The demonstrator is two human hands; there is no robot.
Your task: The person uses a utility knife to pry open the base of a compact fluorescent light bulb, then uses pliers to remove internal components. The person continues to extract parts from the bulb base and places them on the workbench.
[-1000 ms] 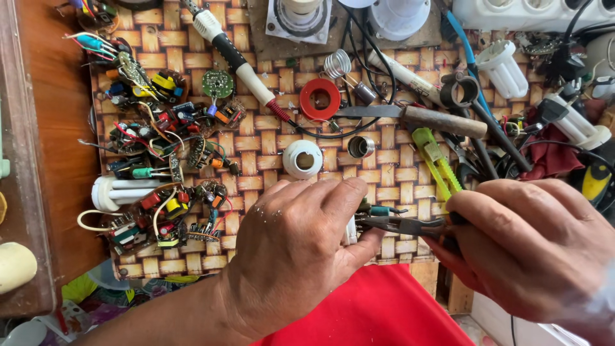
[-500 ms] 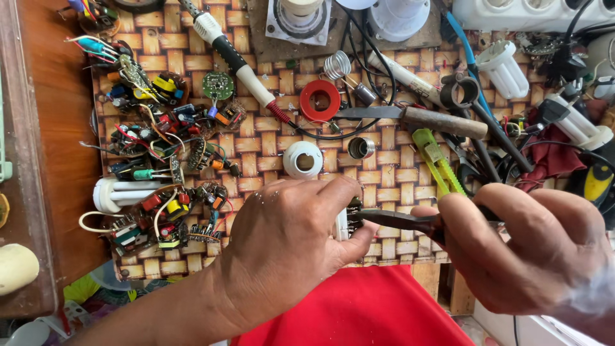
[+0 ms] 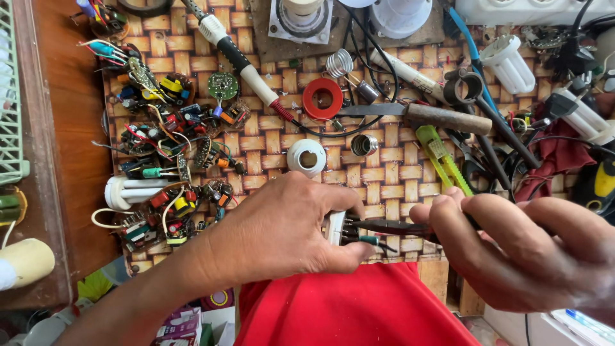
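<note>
My left hand [image 3: 282, 230] is closed around a small white lamp part with a circuit board [image 3: 337, 227], held just above the near edge of the woven-pattern worktop [image 3: 391, 179]. My right hand [image 3: 525, 247] grips dark needle-nose pliers [image 3: 391, 227] by the handles. The plier jaws point left and meet the board's components right next to my left thumb. Most of the white part is hidden inside my left fist.
A heap of small circuit boards and coloured wires [image 3: 173, 160] lies at the left. A soldering iron [image 3: 240, 61], a red ring [image 3: 322, 98], a knife [image 3: 416, 115], a green cutter [image 3: 442, 157] and a white lamp base [image 3: 306, 157] lie behind my hands. Red cloth [image 3: 359, 307] covers my lap.
The plier tips have moved left into the board in my left hand. Both hands have drawn closer together and sit a little lower toward the table's near edge.
</note>
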